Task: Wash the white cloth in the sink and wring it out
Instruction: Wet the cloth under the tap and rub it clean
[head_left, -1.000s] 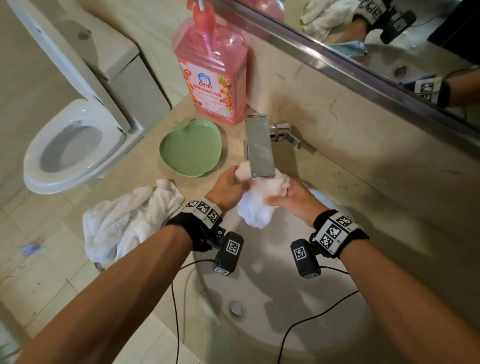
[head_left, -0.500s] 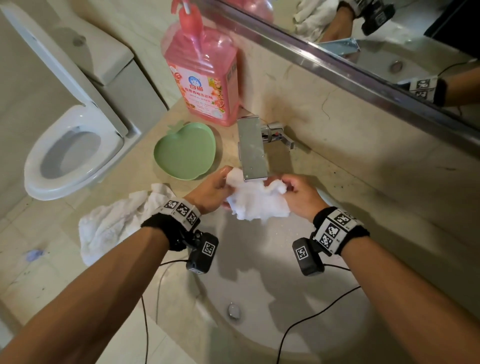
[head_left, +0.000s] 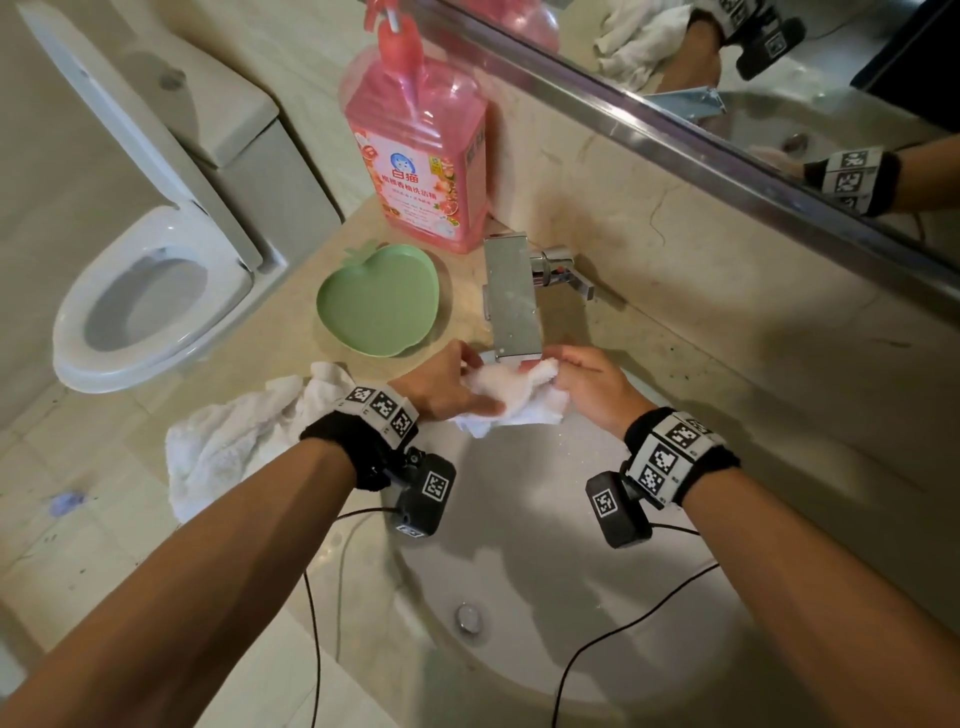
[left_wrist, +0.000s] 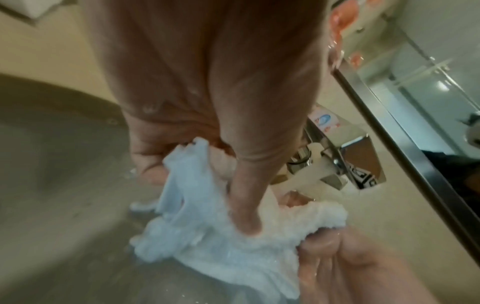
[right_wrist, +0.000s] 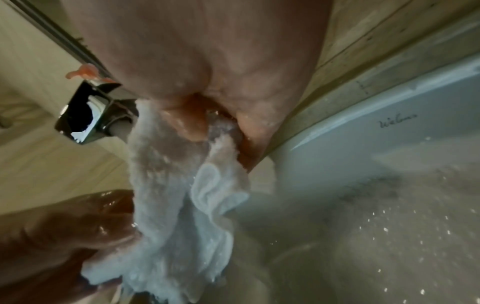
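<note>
Two bare hands meet under the flat, square-edged chrome faucet (head_left: 511, 301) of a beige, marble-veined stone counter (head_left: 675, 374) in a small bathroom, with a round, glossy white basin sink (head_left: 545, 571) sunk into it and a metal-framed mirror (head_left: 779, 78) running along the wall behind. Just below the faucet's mouth, above the sink, hangs the small white terry cloth (head_left: 511, 397), soaked, nubbly and bunched into folds, with water running onto it. Left hand (head_left: 441, 384) has its grip closed on the cloth's near end, thumb pressed across the fabric and fingers curled beneath; right hand (head_left: 592, 387) pinches the far end tight in curled fingers. Droplets speckle the sink's smooth wall, and a round metal drain (head_left: 468, 618) sits at its bottom. Left of the faucet rest a shallow, matte green apple-shaped dish (head_left: 379, 301) and, behind it, a translucent pink plastic pump bottle (head_left: 415, 156) with a printed label. A second crumpled white towel (head_left: 244, 436) lies further left of the faucet at the counter's edge, and beyond it stands a white ceramic toilet (head_left: 150, 291) with its lid up on a pale tiled floor (head_left: 62, 545).
</note>
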